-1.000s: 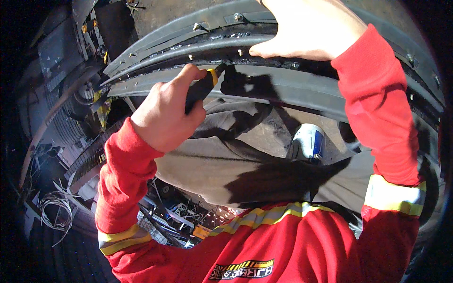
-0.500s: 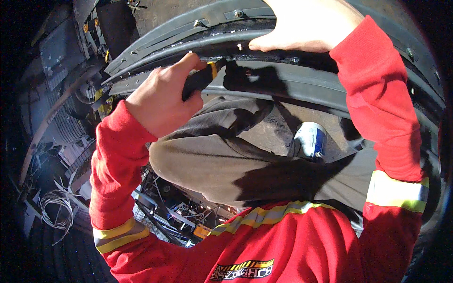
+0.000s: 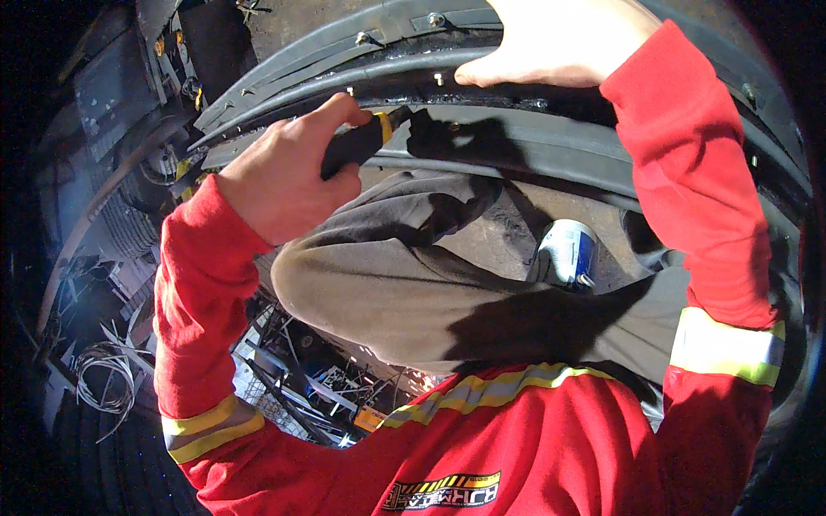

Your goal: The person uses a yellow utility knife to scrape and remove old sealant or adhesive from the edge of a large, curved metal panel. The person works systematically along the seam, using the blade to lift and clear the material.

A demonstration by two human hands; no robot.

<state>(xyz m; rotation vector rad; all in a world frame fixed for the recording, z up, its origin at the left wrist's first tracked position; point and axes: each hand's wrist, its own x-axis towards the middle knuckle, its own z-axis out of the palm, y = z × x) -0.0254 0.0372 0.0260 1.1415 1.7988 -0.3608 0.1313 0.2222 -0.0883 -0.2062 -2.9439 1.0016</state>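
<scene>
My left hand (image 3: 292, 168) is closed around a black-bodied hand tool (image 3: 353, 146) with a yellow band near its tip. The tool's exact kind cannot be made out. Its dark tip lies over the near side of a long curved strip (image 3: 551, 142), grey-black and rubber-like. At the upper edge, my right hand (image 3: 568, 43) lies over the same strip, thumb stretched out and pointing left. Bright sun washes it out, and its other fingertips are out of the picture. A small bolt (image 3: 439, 79) stands up just left of that thumb; another bolt (image 3: 349, 90) shows by my left fingers.
Beneath the strip, a white and blue tub (image 3: 568, 252) stands on the floor beside my trouser legs (image 3: 387, 292). Bolts with nuts (image 3: 362, 39) line the far band. Scrap metal and a coil of wire (image 3: 105, 378) lie at the left, with a hose (image 3: 86, 224) above.
My left hand has shifted slightly left with the tool, and the bolt by its fingers now shows more clearly. My right hand stays nearly where it was.
</scene>
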